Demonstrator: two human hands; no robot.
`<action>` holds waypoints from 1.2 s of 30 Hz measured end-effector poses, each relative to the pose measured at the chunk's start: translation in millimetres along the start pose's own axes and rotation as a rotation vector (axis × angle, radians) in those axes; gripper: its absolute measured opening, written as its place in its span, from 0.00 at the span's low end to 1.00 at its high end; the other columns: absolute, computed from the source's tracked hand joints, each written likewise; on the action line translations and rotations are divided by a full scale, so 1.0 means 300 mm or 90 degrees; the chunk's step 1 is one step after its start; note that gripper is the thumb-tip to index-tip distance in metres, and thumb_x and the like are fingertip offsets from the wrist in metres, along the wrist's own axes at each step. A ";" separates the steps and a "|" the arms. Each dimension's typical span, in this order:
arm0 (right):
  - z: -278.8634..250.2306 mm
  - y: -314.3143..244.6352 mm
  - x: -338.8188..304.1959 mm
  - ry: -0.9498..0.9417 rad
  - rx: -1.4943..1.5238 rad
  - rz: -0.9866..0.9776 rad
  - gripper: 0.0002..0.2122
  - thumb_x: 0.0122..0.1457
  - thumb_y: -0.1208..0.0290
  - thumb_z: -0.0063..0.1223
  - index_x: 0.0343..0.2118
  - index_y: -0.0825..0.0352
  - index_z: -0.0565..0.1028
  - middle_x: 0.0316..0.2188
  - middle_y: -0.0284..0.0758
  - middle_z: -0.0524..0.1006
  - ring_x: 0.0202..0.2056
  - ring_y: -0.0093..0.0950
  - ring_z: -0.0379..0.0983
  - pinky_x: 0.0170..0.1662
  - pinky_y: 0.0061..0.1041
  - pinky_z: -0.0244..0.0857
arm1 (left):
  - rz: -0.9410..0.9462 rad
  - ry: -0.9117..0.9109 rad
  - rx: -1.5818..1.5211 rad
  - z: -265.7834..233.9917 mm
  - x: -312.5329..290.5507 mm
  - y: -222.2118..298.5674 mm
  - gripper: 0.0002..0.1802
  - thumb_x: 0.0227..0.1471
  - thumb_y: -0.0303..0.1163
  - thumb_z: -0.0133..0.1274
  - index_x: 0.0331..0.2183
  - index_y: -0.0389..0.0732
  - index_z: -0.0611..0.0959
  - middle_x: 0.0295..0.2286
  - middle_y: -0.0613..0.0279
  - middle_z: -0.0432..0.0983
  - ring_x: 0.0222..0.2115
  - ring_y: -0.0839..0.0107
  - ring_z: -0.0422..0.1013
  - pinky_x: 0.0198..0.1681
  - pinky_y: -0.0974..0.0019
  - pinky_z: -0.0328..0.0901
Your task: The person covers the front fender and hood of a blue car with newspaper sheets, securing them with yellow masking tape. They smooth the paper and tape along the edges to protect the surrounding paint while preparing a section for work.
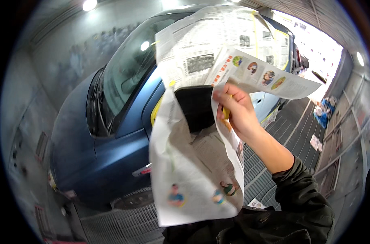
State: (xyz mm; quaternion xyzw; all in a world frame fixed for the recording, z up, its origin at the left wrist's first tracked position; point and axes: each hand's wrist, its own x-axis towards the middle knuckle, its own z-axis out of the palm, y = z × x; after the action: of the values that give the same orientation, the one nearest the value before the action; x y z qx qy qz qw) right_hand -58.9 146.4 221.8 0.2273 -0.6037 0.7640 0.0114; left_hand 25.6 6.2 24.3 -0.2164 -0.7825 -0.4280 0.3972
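A sheet of newspaper (pixel 172 162) hangs in front of the car's side, wrapped loosely round a black side mirror (pixel 195 106). My right hand (pixel 238 109) is closed on the sheet's upper edge, just right of the mirror. Something yellow (pixel 225 113) shows beneath its fingers; it looks like masking tape, but most of it is hidden. Above the hand, another newspaper flap (pixel 270 77) with round colour pictures sticks out to the right. More newspaper (pixel 221 32) covers the side windows, edged with yellow tape (pixel 256 36). My left hand does not show.
The dark blue car (pixel 91 158) stands along the left, its windscreen (pixel 130 73) uncovered. Metal grating (pixel 120 221) forms the floor. A blue and white plastic heap (pixel 325 110) and a loose paper (pixel 315 143) lie by the right wall. Daylight enters through an opening at the back right.
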 end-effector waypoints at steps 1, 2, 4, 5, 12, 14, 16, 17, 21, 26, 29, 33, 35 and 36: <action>-0.007 0.002 0.016 0.005 0.021 -0.012 0.07 0.63 0.70 0.56 0.28 0.63 0.74 0.17 0.28 0.73 0.20 0.15 0.68 0.25 0.16 0.59 | 0.025 -0.030 0.014 0.037 0.006 -0.003 0.34 0.54 0.45 0.59 0.57 0.41 0.67 0.62 0.50 0.59 0.64 0.57 0.54 0.64 0.41 0.40; -0.014 0.002 0.023 0.010 0.041 -0.024 0.07 0.63 0.70 0.56 0.28 0.63 0.73 0.17 0.28 0.73 0.19 0.16 0.66 0.25 0.16 0.58 | 0.045 -0.055 0.021 0.064 0.006 -0.003 0.35 0.54 0.45 0.59 0.58 0.41 0.67 0.62 0.51 0.59 0.64 0.57 0.53 0.64 0.40 0.37; 0.010 0.009 0.039 0.049 0.072 -0.044 0.07 0.63 0.70 0.56 0.29 0.62 0.73 0.16 0.28 0.72 0.18 0.16 0.65 0.23 0.15 0.56 | 0.077 -0.089 0.056 0.096 0.027 -0.011 0.37 0.53 0.45 0.60 0.59 0.42 0.66 0.63 0.51 0.57 0.66 0.56 0.51 0.66 0.37 0.33; -0.012 0.017 0.049 0.070 0.099 -0.064 0.07 0.64 0.69 0.56 0.29 0.62 0.73 0.17 0.28 0.72 0.18 0.15 0.65 0.22 0.15 0.57 | 0.087 -0.102 0.064 0.102 0.052 0.002 0.38 0.53 0.45 0.60 0.60 0.42 0.66 0.64 0.51 0.57 0.66 0.56 0.50 0.67 0.36 0.30; -0.055 0.008 0.067 0.125 0.139 -0.137 0.08 0.64 0.67 0.56 0.29 0.64 0.74 0.20 0.28 0.74 0.19 0.16 0.66 0.23 0.15 0.59 | 0.125 0.004 -0.056 0.048 0.213 0.047 0.26 0.49 0.41 0.61 0.50 0.43 0.80 0.52 0.59 0.76 0.59 0.63 0.66 0.69 0.47 0.42; -0.078 -0.023 0.069 0.151 0.075 -0.151 0.09 0.64 0.66 0.55 0.30 0.64 0.75 0.22 0.28 0.75 0.21 0.17 0.66 0.23 0.15 0.59 | 0.153 -0.015 -0.069 0.036 0.242 0.017 0.23 0.44 0.30 0.62 0.47 0.44 0.83 0.50 0.61 0.78 0.56 0.65 0.69 0.68 0.50 0.48; -0.074 -0.031 0.082 0.240 0.053 -0.180 0.09 0.65 0.65 0.54 0.35 0.67 0.78 0.26 0.29 0.78 0.24 0.16 0.67 0.24 0.14 0.59 | 0.134 0.006 -0.145 0.023 0.282 0.006 0.22 0.41 0.23 0.59 0.43 0.45 0.85 0.46 0.62 0.80 0.52 0.65 0.73 0.64 0.53 0.56; -0.084 -0.051 0.075 0.238 0.016 -0.178 0.10 0.65 0.66 0.53 0.38 0.68 0.78 0.29 0.29 0.78 0.25 0.16 0.67 0.25 0.14 0.59 | 0.128 0.006 -0.180 0.021 0.302 -0.003 0.22 0.41 0.22 0.59 0.43 0.44 0.84 0.46 0.62 0.80 0.51 0.64 0.74 0.63 0.53 0.58; -0.169 -0.101 0.015 0.181 -0.050 -0.232 0.14 0.68 0.64 0.47 0.46 0.70 0.76 0.32 0.26 0.74 0.28 0.15 0.66 0.28 0.14 0.59 | 0.092 0.067 -0.266 0.016 0.386 -0.043 0.22 0.42 0.16 0.53 0.42 0.41 0.84 0.41 0.59 0.82 0.45 0.57 0.77 0.56 0.53 0.65; -0.228 -0.005 -0.089 0.447 -0.121 -0.393 0.11 0.66 0.68 0.47 0.46 0.68 0.74 0.29 0.27 0.71 0.28 0.17 0.65 0.28 0.14 0.56 | -0.017 0.121 -0.330 -0.009 0.493 -0.060 0.13 0.50 0.21 0.55 0.40 0.37 0.82 0.34 0.52 0.81 0.36 0.50 0.77 0.40 0.53 0.70; -0.277 0.116 -0.155 0.481 -0.193 -0.405 0.06 0.64 0.73 0.50 0.42 0.66 0.74 0.28 0.26 0.70 0.27 0.16 0.63 0.27 0.14 0.55 | -0.091 0.124 -0.345 -0.003 0.554 -0.066 0.08 0.56 0.28 0.55 0.39 0.37 0.82 0.32 0.50 0.81 0.33 0.49 0.77 0.35 0.53 0.69; -0.203 0.288 -0.147 0.390 -0.429 -0.226 0.10 0.60 0.78 0.55 0.44 0.66 0.76 0.32 0.25 0.73 0.30 0.13 0.64 0.31 0.14 0.58 | -0.124 0.157 -0.338 -0.002 0.608 -0.108 0.11 0.61 0.36 0.52 0.36 0.37 0.82 0.26 0.50 0.80 0.29 0.48 0.77 0.32 0.52 0.68; -0.173 0.308 -0.109 0.293 -0.492 -0.174 0.16 0.55 0.80 0.62 0.47 0.68 0.75 0.38 0.27 0.74 0.35 0.15 0.65 0.38 0.15 0.62 | -0.154 0.131 -0.329 -0.001 0.641 -0.131 0.17 0.62 0.41 0.51 0.36 0.36 0.83 0.20 0.47 0.78 0.25 0.47 0.77 0.29 0.50 0.67; -0.151 0.314 -0.070 0.245 -0.589 -0.192 0.20 0.54 0.80 0.64 0.51 0.68 0.73 0.42 0.28 0.75 0.36 0.16 0.66 0.37 0.15 0.63 | -0.174 0.113 -0.320 -0.011 0.658 -0.151 0.18 0.62 0.42 0.51 0.37 0.36 0.84 0.18 0.46 0.76 0.24 0.47 0.76 0.29 0.50 0.67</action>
State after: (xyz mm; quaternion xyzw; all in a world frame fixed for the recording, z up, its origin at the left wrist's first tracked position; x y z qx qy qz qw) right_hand -82.5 168.3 120.4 0.1383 -0.8256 0.4351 0.3314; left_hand -120.2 -21.2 162.0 -0.1627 -0.6358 -0.6752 0.3368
